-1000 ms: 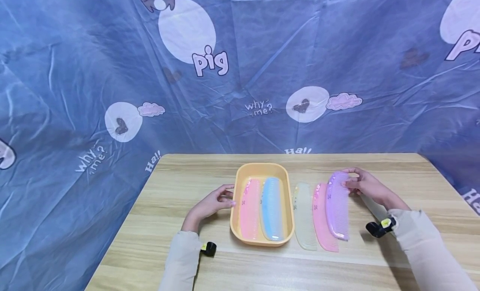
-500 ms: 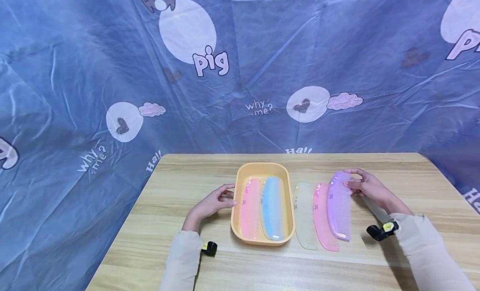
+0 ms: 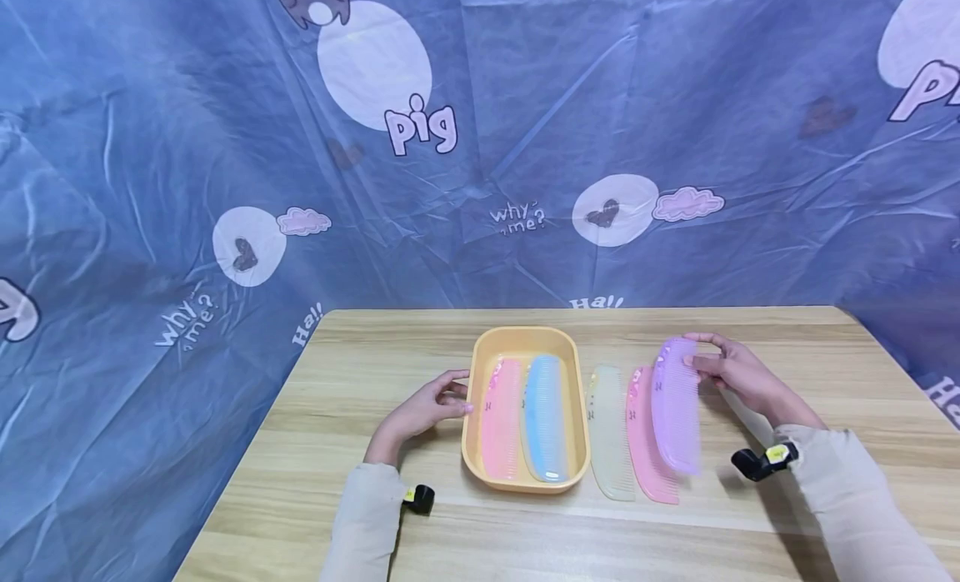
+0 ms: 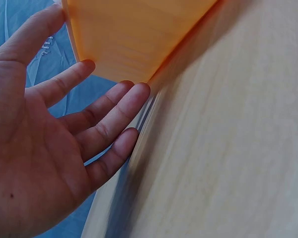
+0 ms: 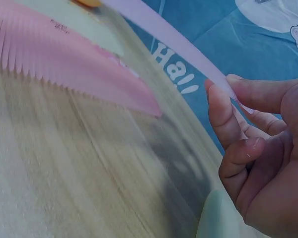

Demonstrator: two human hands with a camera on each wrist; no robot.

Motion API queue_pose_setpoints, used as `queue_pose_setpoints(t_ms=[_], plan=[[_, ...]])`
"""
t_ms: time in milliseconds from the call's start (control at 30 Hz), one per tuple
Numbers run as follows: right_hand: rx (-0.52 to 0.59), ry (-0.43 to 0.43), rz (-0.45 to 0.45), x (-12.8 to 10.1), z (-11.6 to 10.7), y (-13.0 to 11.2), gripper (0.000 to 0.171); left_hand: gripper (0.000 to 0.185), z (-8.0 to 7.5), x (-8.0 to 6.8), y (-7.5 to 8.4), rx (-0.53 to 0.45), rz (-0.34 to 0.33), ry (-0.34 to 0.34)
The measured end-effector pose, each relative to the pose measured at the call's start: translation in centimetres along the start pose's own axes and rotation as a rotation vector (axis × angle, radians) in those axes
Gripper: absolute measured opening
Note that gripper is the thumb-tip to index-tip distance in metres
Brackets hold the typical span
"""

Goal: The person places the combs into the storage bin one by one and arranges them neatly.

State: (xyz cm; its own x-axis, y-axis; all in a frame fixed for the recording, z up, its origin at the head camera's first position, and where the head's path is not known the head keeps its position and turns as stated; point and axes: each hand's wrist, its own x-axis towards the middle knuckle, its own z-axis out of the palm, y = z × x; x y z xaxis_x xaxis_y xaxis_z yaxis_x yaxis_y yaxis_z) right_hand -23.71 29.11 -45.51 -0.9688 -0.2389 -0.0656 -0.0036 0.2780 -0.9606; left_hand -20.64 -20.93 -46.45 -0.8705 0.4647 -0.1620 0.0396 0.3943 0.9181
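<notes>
My right hand (image 3: pixel 738 378) pinches a purple comb (image 3: pixel 675 407) by its far end. In the right wrist view, this comb (image 5: pixel 188 52) is held above the table, between the thumb and fingertips. Under it, partly covered, lies a pink comb (image 3: pixel 648 449). A pale yellow-green comb (image 3: pixel 611 440) lies to the left of that one. My left hand (image 3: pixel 427 407) touches the left side of a yellow-orange tray (image 3: pixel 468 432) with fairly straight fingers, seen against its outer wall (image 4: pixel 134 34) in the left wrist view. Inside the tray are a pink comb (image 3: pixel 501 423) and a blue comb (image 3: pixel 546 423).
A pale green item (image 5: pixel 219 218) lies on the table beneath my right hand, mostly hidden in the head view. The wooden table (image 3: pixel 525 540) ends at a blue printed curtain (image 3: pixel 480 148) behind it.
The purple comb has risen slightly off the table in my right hand, its near end lifting away from the surface. My left hand and the tray stay in place.
</notes>
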Motion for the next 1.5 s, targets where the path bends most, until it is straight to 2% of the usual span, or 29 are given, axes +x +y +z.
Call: queue_pose_setpoints(t_ms=[567,933,1500], plan=[[0.163,-0.049,0.009,0.4,1.2,-2.1,0.029,0.063,0.2,0.0,0.0,0.004,-0.004,0.005],[0.283,-0.094,-0.018,0.5,2.6,-3.7,0.03,0.063,0.2,0.2,0.0,0.0,-0.008,0.003],[0.343,-0.148,-0.036,1.5,4.9,-5.3,0.031,0.064,0.2,0.4,0.2,-0.009,-0.003,0.008]])
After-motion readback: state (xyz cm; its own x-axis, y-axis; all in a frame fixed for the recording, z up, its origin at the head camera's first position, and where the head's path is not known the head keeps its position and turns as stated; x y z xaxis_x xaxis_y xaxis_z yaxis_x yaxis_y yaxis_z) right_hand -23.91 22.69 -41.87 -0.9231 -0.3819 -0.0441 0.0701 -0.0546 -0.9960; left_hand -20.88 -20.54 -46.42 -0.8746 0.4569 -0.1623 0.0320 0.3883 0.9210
